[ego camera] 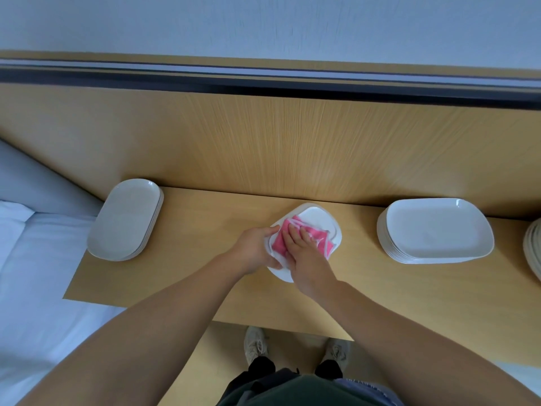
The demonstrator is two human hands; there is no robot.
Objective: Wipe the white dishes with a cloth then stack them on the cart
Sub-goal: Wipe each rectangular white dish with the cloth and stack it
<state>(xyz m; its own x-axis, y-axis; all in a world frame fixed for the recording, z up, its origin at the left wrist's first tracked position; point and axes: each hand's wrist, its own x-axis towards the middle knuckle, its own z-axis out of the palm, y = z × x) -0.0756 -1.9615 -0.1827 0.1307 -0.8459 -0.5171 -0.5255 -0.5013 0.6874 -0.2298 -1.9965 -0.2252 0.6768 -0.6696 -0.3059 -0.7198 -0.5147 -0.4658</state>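
A white dish (317, 215) lies at the middle of the wooden surface (205, 259). My left hand (259, 248) grips the dish's left rim. My right hand (304, 253) presses flat on a pink cloth (317, 233) spread inside the dish, with the fingers covering part of it. A stack of white oval dishes (124, 219) sits at the left end. A taller stack of white rectangular dishes (436, 231) sits to the right.
More stacked dishes (534, 247) are cut off at the right edge. A wooden back panel (263, 142) rises behind the surface. A white bed (35, 259) lies to the left. My shoes (256, 344) stand on the floor below the front edge.
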